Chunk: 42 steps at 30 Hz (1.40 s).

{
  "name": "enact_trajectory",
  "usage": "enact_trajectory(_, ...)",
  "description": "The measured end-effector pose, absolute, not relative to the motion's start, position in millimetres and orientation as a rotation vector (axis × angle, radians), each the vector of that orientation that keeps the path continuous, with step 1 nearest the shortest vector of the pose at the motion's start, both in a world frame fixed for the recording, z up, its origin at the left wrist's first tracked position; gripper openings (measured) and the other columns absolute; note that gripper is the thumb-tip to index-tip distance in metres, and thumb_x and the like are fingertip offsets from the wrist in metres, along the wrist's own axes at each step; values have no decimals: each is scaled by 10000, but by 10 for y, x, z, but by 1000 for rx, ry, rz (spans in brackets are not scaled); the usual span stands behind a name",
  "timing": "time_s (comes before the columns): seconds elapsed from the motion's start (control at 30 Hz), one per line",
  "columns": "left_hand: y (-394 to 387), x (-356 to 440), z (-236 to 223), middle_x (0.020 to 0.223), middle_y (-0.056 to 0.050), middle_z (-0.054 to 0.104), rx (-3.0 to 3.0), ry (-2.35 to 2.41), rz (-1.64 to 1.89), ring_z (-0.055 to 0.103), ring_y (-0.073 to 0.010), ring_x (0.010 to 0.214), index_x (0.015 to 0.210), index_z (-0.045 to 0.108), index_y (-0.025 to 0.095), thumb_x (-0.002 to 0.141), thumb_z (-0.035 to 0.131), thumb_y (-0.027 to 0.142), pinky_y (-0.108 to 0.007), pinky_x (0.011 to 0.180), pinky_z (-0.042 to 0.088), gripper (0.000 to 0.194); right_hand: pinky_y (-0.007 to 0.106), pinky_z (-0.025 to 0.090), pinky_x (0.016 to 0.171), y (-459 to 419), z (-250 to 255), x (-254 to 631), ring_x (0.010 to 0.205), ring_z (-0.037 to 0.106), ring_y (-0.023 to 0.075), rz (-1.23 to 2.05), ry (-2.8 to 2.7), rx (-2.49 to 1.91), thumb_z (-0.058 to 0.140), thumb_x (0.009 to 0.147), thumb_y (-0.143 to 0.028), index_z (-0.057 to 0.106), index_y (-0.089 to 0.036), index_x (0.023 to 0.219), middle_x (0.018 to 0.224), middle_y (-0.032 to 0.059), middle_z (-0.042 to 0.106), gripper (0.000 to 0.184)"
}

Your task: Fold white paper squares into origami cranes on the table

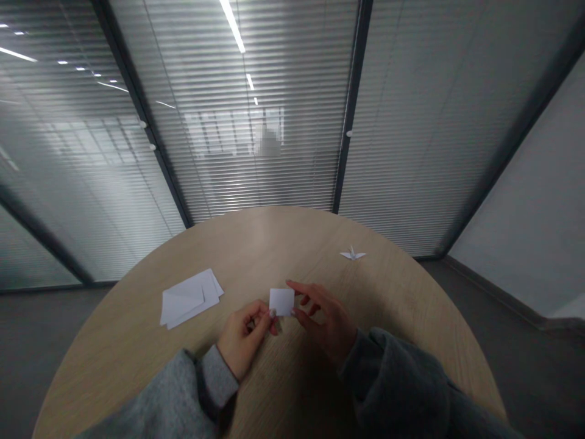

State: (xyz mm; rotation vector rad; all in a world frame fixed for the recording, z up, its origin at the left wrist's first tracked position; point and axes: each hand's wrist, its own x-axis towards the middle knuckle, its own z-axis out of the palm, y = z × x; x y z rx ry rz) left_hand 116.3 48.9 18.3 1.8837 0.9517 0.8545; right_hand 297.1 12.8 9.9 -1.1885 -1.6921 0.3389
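The left hand (244, 338) is closed in a pinch on the lower left corner of a white paper (281, 302), which sits at lower centre of the frame over the bench (256, 244), long axis running across the view. The right hand (326, 323) is partly open at the paper's right edge; contact cannot be confirmed. A paper stack (189, 297) lies left of the hands, a paper crane (352, 255) further up at right.

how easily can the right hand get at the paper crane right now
Probably easily: the right hand sits close to the paper crane on the wooden table, with no object between them, though it is busy at the small white paper that the left hand pinches.
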Motion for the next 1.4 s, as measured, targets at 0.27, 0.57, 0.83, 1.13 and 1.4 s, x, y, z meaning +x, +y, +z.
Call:
enact_trajectory(0.27,491,1159,202,574,-30,620,1889,943,870,468,-131,492,670,596,158,851,475,501,-233,498,352,406,282,474,598,118,141,2975,753,547,177,347,-1696,-1124,551,809,-203,643,-231,1127,900,73,637,333)
enact_trajectory(0.57,473,1154,182,599,-43,633,1952,880,852,537,-155,557,685,609,158,871,449,517,-245,538,390,435,226,416,496,152,111,2936,573,546,125,853,-1308,-1195,637,715,-391,627,-178,790,696,14,604,226)
enact_trajectory(0.83,463,1137,199,622,-34,626,2039,934,821,490,-135,520,727,614,157,900,407,442,-231,502,366,392,225,379,495,158,77,2934,550,499,114,903,-1388,-1270,611,718,-465,608,-157,696,636,7,573,309)
enact_trajectory(1.13,473,1135,170,636,-36,626,2109,906,762,513,-140,543,752,608,155,906,396,387,-234,503,380,350,252,426,561,162,93,2931,623,557,151,1029,-1408,-1199,636,696,-557,668,-141,714,666,28,617,418)
enact_trajectory(1.4,494,1134,152,654,-14,597,1892,834,900,551,-136,531,1061,588,147,903,446,399,-236,508,436,330,239,387,498,180,59,2926,503,473,105,1214,-1261,-1153,671,635,-614,679,-143,638,547,-8,558,471)
